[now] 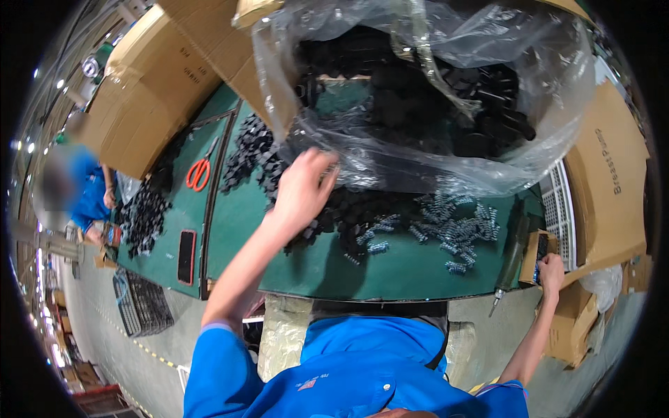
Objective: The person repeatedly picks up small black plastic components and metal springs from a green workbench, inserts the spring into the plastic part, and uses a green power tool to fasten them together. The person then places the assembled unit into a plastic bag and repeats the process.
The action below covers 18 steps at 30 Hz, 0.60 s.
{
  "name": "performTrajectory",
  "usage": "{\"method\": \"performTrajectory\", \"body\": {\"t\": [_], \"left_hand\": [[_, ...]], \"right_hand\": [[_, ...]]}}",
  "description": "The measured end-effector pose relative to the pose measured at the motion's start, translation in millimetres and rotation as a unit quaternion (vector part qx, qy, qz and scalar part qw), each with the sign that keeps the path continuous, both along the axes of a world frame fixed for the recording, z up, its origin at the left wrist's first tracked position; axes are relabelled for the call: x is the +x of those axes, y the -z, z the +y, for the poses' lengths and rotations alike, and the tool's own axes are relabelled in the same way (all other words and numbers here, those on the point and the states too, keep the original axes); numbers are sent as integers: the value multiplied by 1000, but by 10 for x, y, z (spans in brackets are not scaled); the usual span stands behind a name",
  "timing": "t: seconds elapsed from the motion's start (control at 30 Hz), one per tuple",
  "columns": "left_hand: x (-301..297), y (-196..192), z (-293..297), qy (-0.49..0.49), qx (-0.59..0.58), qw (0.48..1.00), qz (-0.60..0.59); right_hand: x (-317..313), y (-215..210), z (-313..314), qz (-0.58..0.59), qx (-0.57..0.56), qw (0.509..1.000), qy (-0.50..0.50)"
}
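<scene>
My left hand (pixel 304 189) is over the table at the near left edge of a clear plastic bag (pixel 446 177). Its fingers are a little blurred, with the thumb apart from them and nothing visible between. Below and beside it lie heaps of small black blocks (pixel 254 150). At the right table edge, my right hand (pixel 552 273) is closed at the opening of a small cardboard box (pixel 529 258) with small dark pieces inside. Its fingertips are partly hidden. Many small metal springs (pixel 456 230) are scattered on the green table (pixel 279 275) between my hands.
An electric screwdriver (pixel 512 258) lies near the right edge. Orange-handled scissors (pixel 199 173) and a phone (pixel 187 256) lie to the left. Large cartons (pixel 150 90) flank the bag, which holds black parts (pixel 411 97). A co-worker in blue (pixel 87 184) sits at far left.
</scene>
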<state>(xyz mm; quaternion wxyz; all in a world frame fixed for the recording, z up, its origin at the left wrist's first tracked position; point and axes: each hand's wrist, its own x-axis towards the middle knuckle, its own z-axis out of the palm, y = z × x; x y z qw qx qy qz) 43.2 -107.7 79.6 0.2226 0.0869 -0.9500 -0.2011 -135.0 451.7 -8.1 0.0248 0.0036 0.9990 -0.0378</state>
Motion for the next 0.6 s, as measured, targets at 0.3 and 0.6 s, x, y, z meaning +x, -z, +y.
{"method": "performTrajectory", "body": {"t": [0.3,0.6], "left_hand": [[-2193,1005,-308,-84,-115,978,-153],[-1514,252,17,7,-54,997,61]], "right_hand": [[81,111,-27,50,-107,992,35],[439,58,62,162,-563,803,109]]}}
